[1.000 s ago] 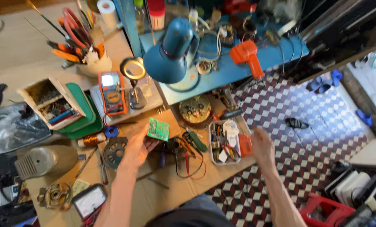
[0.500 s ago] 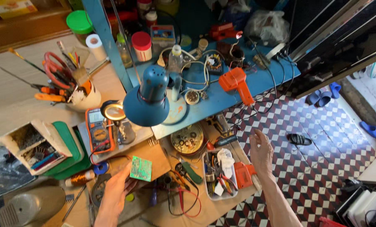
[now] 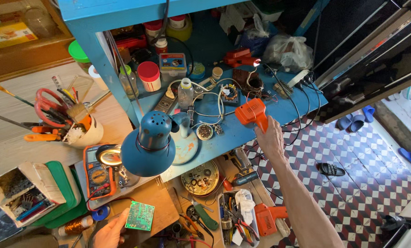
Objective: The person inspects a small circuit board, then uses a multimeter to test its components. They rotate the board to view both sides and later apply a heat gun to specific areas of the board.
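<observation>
Gripping the orange soldering gun point(image 3: 252, 112) by its handle, the right hand point(image 3: 270, 138) lifts it off the blue shelf point(image 3: 242, 133); the left hand point(image 3: 110, 233) pinches a green circuit board point(image 3: 139, 216) above the worktop point(image 3: 164, 206).

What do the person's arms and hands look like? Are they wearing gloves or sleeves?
No gloves and no sleeves show. The right hand is bare, and its forearm is bare all the way down to the picture's edge, with no watch or bracelet in view. The left hand is bare too; only part of it shows, and no ring is visible.
</observation>
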